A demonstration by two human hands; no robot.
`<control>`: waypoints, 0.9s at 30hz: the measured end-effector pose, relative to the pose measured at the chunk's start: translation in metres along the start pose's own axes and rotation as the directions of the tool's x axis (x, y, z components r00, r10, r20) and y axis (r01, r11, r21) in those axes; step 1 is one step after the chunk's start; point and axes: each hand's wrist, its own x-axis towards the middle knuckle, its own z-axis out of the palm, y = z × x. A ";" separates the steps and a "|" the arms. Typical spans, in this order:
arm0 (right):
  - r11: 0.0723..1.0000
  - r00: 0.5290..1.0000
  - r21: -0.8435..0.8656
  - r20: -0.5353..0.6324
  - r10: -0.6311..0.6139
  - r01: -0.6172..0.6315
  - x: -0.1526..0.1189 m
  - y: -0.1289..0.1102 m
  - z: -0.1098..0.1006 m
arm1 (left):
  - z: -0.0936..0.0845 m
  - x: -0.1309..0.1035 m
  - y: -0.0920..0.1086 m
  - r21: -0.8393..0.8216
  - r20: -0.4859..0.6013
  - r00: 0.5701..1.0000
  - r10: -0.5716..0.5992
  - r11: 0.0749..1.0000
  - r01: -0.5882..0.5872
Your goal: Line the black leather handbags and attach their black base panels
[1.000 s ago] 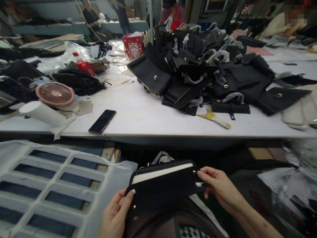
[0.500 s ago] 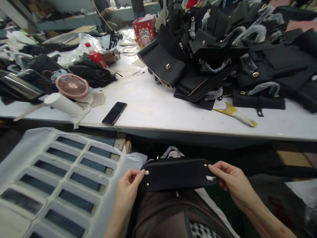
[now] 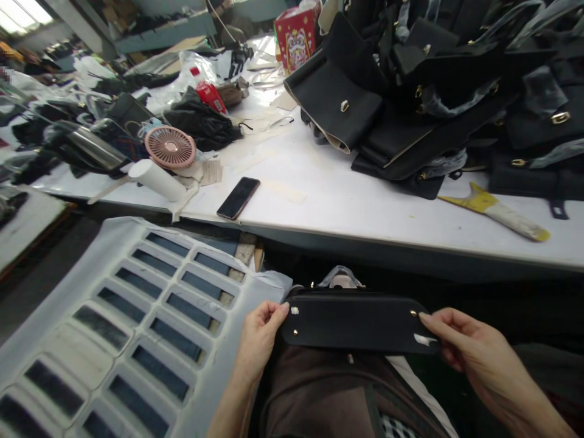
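Note:
A black handbag (image 3: 356,323) lies across my lap with its flat base towards me. Small gold studs and white scraps of tape show near the ends of that base. My left hand (image 3: 261,331) pinches the bag's left end between thumb and fingers. At the opposite end, my right hand (image 3: 460,340) grips the edge, thumb on top close to a stud. Behind the base, the bag's plastic-wrapped handle (image 3: 340,277) sticks up. A brown apron (image 3: 323,389) covers my lap under the bag.
To my left stands a pale rack with slots (image 3: 182,286). On the white table (image 3: 292,213) ahead are a phone (image 3: 238,198), a pink fan (image 3: 170,147), a red bottle (image 3: 207,91), a yellow-and-white tool (image 3: 497,211), a red box (image 3: 296,39) and a heap of black bags (image 3: 337,97).
My view has turned to the left, so the table and rack appear further right. Both hands keep their hold on the handbag's ends, and its base shows slightly more fully.

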 end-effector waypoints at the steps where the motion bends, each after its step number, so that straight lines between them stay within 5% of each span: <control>1: 1.000 1.000 -0.003 0.001 0.006 -0.006 0.000 0.000 0.000 | -0.001 0.000 -0.002 0.001 0.006 1.000 0.006 1.000 -0.006; 27: 0.999 0.999 0.049 0.032 -0.017 0.015 0.002 -0.001 0.002 | -0.001 0.005 -0.003 0.031 0.011 1.000 0.003 1.000 -0.003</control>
